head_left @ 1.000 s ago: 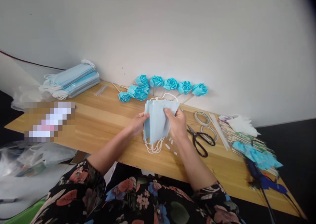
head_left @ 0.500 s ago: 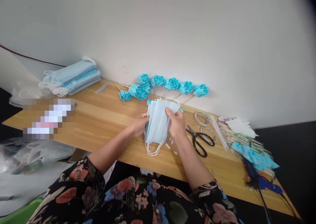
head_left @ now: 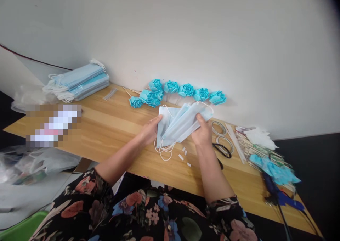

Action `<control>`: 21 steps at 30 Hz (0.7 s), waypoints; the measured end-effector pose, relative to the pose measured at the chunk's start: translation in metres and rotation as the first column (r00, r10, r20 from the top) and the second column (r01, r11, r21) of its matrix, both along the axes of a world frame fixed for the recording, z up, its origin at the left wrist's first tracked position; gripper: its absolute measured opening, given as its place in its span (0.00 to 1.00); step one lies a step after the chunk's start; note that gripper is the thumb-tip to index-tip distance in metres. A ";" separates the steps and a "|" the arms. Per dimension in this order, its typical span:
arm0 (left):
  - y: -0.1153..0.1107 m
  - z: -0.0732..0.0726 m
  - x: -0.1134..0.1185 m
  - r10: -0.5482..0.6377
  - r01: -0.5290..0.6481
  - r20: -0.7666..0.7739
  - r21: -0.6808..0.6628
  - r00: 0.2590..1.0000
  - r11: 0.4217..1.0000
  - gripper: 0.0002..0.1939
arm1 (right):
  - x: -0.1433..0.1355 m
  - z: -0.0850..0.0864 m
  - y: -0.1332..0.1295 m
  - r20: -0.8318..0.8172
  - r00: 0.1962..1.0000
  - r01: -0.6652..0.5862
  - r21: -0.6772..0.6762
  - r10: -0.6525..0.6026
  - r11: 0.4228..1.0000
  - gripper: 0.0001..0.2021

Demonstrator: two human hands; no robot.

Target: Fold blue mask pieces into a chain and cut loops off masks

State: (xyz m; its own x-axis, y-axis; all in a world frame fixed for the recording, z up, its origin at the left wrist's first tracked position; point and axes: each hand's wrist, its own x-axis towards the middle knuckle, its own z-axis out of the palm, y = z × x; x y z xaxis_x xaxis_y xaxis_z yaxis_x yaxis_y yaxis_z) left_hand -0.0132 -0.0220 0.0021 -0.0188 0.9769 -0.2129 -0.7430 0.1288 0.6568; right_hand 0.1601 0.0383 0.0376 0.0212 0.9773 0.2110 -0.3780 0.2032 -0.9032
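Note:
Several light blue face masks (head_left: pixel 183 122) are fanned out between my two hands above the table, their white ear loops dangling below and arching above. My left hand (head_left: pixel 152 130) pinches the left edge of the masks, thumb on top. At the right edge, my right hand (head_left: pixel 202 130) grips them with its thumb across the front; its other fingers are mostly hidden behind. Under the masks, small white pieces (head_left: pixel 181 157) lie on the table. Black-handled scissors (head_left: pixel 222 151) sit beside my right wrist, which partly covers them.
Blue paper-like flowers on sticks (head_left: pixel 186 90) line the wall. A stack of masks (head_left: pixel 79 81) lies at back left, near a blurred-out object (head_left: pixel 53 125). Tape rolls (head_left: pixel 219 128), crumpled blue material (head_left: pixel 275 168) and a blue-handled tool with a cord (head_left: pixel 289 200) are on the wooden table's (head_left: pixel 106 134) right.
My right hand has moved right and turned the front masks clockwise, so the bunch has spread into a fan. The scissors are now more covered. My left hand stays nearly in place.

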 end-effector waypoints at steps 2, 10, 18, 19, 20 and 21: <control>0.001 0.002 -0.001 0.042 -0.042 0.008 -0.011 0.999 0.999 0.13 | 0.007 0.006 -0.002 -0.019 0.999 -0.039 -0.020 0.038 0.999 0.14; 0.000 -0.002 0.000 -0.022 0.022 -0.004 -0.007 1.000 1.000 0.14 | -0.005 0.004 -0.023 0.167 0.945 -0.249 -0.194 0.282 0.949 0.16; -0.004 0.006 0.006 -0.149 0.152 -0.030 0.163 0.988 0.975 0.33 | -0.020 -0.025 -0.016 0.298 0.954 -0.022 -0.025 0.028 0.999 0.15; -0.005 0.007 0.006 -0.161 0.169 -0.056 0.178 0.985 0.970 0.35 | -0.020 -0.026 -0.016 0.292 0.956 -0.008 -0.023 0.014 1.000 0.15; -0.006 0.006 0.005 -0.171 0.187 -0.099 0.178 0.980 0.966 0.36 | -0.020 -0.026 -0.016 0.280 0.960 0.002 -0.028 0.006 1.000 0.16; -0.008 0.006 0.004 -0.177 0.202 -0.153 0.167 0.972 0.965 0.35 | -0.021 -0.026 -0.017 0.264 0.965 0.009 -0.036 0.001 0.999 0.16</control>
